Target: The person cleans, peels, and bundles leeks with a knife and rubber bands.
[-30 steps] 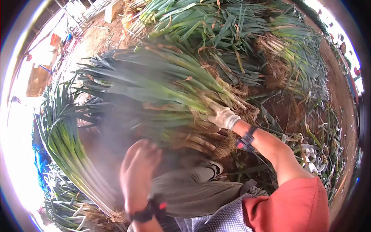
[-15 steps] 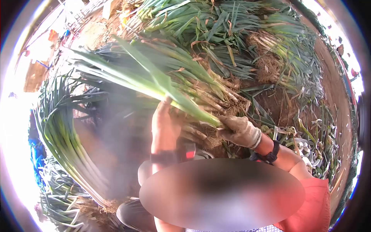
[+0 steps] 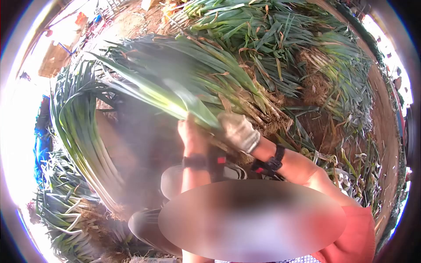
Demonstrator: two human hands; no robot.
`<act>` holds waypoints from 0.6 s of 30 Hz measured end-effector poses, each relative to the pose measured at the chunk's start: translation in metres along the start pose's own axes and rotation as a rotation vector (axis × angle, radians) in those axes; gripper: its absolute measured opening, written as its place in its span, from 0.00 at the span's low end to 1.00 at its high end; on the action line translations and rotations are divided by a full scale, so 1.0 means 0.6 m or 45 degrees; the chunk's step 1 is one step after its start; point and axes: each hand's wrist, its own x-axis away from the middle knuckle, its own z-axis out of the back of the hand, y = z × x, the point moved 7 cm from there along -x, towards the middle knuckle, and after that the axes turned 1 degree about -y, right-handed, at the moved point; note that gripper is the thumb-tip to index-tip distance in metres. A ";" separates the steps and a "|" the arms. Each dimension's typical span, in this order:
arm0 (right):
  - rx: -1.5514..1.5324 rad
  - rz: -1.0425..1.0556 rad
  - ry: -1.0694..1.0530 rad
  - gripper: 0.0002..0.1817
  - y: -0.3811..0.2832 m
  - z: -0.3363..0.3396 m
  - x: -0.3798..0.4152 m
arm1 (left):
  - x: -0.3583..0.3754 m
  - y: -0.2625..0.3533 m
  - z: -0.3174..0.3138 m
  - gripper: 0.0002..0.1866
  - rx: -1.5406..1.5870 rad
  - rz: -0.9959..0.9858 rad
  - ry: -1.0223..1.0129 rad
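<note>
A green onion stalk (image 3: pixel 153 93) with long pale-green leaves slants across the middle of the view. My left hand (image 3: pixel 190 131), bare, is closed around its lower part. Just to the right, my right hand (image 3: pixel 239 131) wears a pale, soiled glove and is closed on a broad leaf (image 3: pixel 199 111) of the same stalk. Behind both hands lies a heap of green onions (image 3: pixel 237 83), its brown roots pointing right. The stalk's root end is hidden at the gloved hand.
A bundle of long onions (image 3: pixel 87 149) curves down the left side. More onions (image 3: pixel 272 30) lie at the back, with a rooty bundle (image 3: pixel 315 83) at the right. Loose leaves (image 3: pixel 346 162) litter the ground at right. Blue material (image 3: pixel 41 153) shows at far left.
My gloved right hand has moved left and up, closer to my left hand. My left hand has shifted slightly right. The camera view has shifted a little.
</note>
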 end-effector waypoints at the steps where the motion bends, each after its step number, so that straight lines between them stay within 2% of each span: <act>1: 0.005 -0.004 -0.003 0.20 0.009 0.001 0.024 | -0.001 0.018 0.004 0.16 -0.170 -0.110 0.011; 2: -0.004 -0.093 -0.059 0.20 0.039 -0.003 0.054 | -0.001 0.031 0.012 0.14 0.207 -0.113 0.064; 3: -0.015 -0.182 -0.116 0.21 0.067 -0.001 0.089 | -0.024 0.037 0.044 0.11 0.162 -0.206 0.210; 4: 0.225 -0.407 -0.131 0.16 0.109 0.020 0.134 | -0.029 0.055 0.054 0.11 0.157 -0.260 0.174; 6: 0.576 -0.818 -0.412 0.19 0.263 0.065 0.272 | -0.010 0.091 0.043 0.12 0.218 -0.368 0.079; 7: 0.737 -0.764 -0.349 0.20 0.304 0.111 0.357 | 0.006 0.104 0.035 0.13 0.244 -0.351 0.085; 8: 0.797 -1.079 -0.573 0.19 0.312 0.159 0.409 | 0.015 0.113 0.027 0.13 0.251 -0.371 0.063; 9: 0.822 -1.342 -0.642 0.22 0.407 0.195 0.526 | 0.019 0.118 0.021 0.12 0.261 -0.396 0.042; 11: 1.046 -1.374 -0.885 0.24 0.337 0.242 0.512 | 0.011 0.110 0.022 0.13 0.317 -0.346 -0.018; 12: 0.972 -1.431 -0.398 0.26 0.348 0.258 0.504 | 0.009 0.101 0.011 0.13 0.369 -0.298 -0.088; 13: 0.795 -1.252 -0.363 0.32 0.306 0.251 0.439 | 0.008 0.095 -0.001 0.13 0.364 -0.288 -0.111; 15: 0.651 -0.659 0.034 0.24 0.218 0.217 0.301 | 0.010 0.094 -0.010 0.12 0.282 -0.344 -0.091; 16: 0.556 -0.622 0.078 0.19 0.174 0.191 0.245 | 0.007 0.090 -0.009 0.12 0.279 -0.351 -0.094; 17: 0.482 -0.463 0.083 0.17 0.148 0.152 0.199 | 0.002 0.083 -0.001 0.11 0.284 -0.352 -0.069; 18: 0.397 -0.429 -0.061 0.17 0.094 0.121 0.147 | -0.003 0.075 0.009 0.11 0.287 -0.351 -0.040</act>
